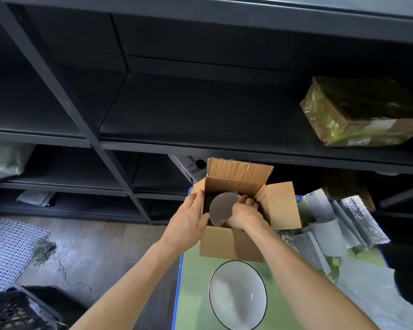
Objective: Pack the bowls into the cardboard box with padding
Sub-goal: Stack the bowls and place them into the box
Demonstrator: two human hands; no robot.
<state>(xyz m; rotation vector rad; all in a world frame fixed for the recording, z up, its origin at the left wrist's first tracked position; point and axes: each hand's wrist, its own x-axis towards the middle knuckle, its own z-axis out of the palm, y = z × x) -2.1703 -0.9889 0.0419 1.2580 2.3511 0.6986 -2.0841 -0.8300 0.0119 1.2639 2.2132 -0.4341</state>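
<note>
An open cardboard box (227, 244) stands in the middle of the frame on a green table (193, 282) with a blue edge, its flaps raised at the back and folded out to the right. Two bare forearms reach up from the bottom of the frame to it. The left hand (188, 220) holds the box's left wall, fingers lying along the outside up to the rim and the thumb at the inner edge. The right hand (244, 214) is down inside the box, its fingers curled round the right edge of a brownish-grey bowl (222, 207), which is tilted up on its side so its round face looks toward the camera. A white bowl (236, 296) with a thin dark rim sits upright on the table just below the box, at lower centre. To the right of the box lies the padding: silver foil sheets (360, 215) and pale grey sheets (329, 234), loosely heaped. Dark shelving (200, 108) fills the upper frame, with a parcel (358, 113) wrapped in shiny film on a shelf at upper right. At the left edge a white mesh mat (7, 251) lies on the floor, and a black crate (12, 310) shows at lower left.
</note>
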